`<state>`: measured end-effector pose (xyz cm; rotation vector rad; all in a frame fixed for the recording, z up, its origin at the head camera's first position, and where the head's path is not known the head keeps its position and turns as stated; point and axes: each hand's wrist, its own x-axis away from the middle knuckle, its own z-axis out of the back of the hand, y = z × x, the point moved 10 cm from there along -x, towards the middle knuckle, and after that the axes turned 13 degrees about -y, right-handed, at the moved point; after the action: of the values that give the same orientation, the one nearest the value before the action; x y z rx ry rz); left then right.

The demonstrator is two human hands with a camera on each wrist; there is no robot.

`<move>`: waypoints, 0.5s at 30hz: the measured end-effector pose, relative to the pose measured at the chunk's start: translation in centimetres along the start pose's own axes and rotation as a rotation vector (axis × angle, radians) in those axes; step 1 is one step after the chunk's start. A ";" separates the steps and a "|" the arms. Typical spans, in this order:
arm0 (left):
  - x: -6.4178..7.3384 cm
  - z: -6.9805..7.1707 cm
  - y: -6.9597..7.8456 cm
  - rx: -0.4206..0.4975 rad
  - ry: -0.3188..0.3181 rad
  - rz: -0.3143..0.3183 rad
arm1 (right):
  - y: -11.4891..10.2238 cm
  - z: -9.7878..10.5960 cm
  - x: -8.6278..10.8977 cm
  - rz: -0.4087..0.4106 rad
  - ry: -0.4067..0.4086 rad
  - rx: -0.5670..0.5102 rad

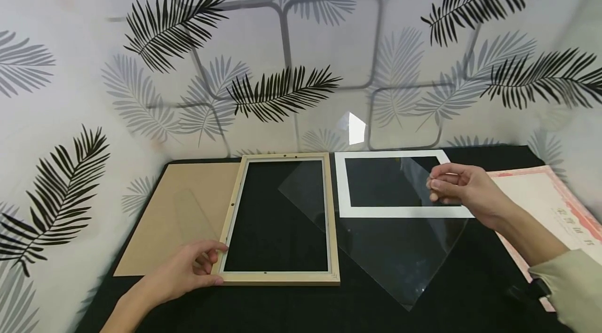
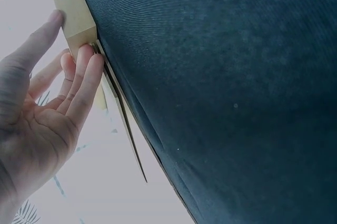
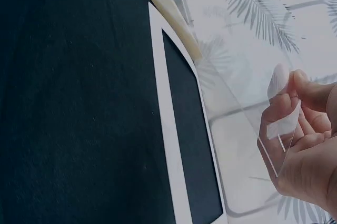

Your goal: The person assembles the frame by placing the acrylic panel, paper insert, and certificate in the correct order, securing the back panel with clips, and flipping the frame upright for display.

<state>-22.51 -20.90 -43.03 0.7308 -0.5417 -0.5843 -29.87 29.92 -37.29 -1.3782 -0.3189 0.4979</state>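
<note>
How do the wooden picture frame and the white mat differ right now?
The wooden picture frame is thick and pale tan; the white mat is thin. The frame's long sides run front to back, the mat's left to right. The left hand grips the frame; no hand holds the mat. Both are open-centred rectangles.

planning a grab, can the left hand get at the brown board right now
Likely yes: the brown board lies close to the left hand, much of it uncovered, though that hand would probably first have to release the wooden frame.
</note>
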 end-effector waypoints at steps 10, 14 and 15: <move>0.0 0.0 0.2 -0.012 0.006 -0.005 | 0.0 -1.3 -0.6 0.018 -0.019 -0.097; -0.1 0.0 0.1 -0.017 0.006 -0.002 | -0.3 -1.5 -0.7 0.027 -0.028 -0.101; -0.1 0.0 0.1 -0.015 0.004 -0.002 | -0.3 -1.6 -0.8 0.028 -0.033 -0.111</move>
<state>-22.56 -20.78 -42.94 0.7180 -0.5324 -0.5886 -29.66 28.11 -37.18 -1.4849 -0.3590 0.5328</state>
